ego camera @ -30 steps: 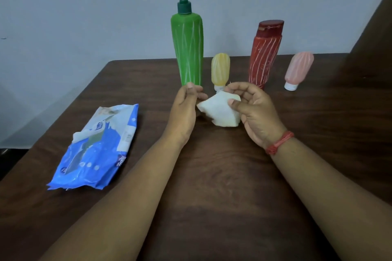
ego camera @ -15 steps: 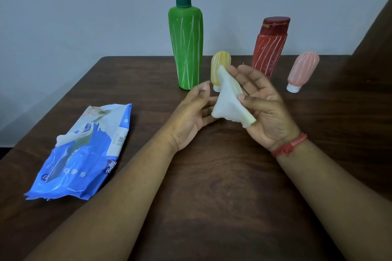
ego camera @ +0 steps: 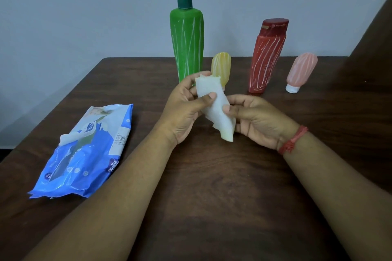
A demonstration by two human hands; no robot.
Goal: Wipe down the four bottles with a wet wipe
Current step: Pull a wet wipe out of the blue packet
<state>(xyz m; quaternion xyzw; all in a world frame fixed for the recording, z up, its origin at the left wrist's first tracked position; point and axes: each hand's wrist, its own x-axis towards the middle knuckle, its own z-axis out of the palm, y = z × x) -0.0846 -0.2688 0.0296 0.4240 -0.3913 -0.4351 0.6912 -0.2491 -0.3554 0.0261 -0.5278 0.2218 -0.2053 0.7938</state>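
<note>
A white wet wipe is folded into a strip between both hands above the table. My left hand pinches its upper end with thumb and fingers. My right hand pinches its lower part. Behind them stand a tall green pump bottle, a small yellow bottle partly hidden by the wipe, a red bottle and a small pink bottle on its white cap. No bottle is touched.
A blue pack of wet wipes lies on the dark wooden table at the left, its flap lifted. A pale wall rises behind the bottles. A dark surface runs along the right edge.
The wipe went from a crumpled wad in my right hand to a folded strip held by both hands. My left hand has taken hold of its upper end.
</note>
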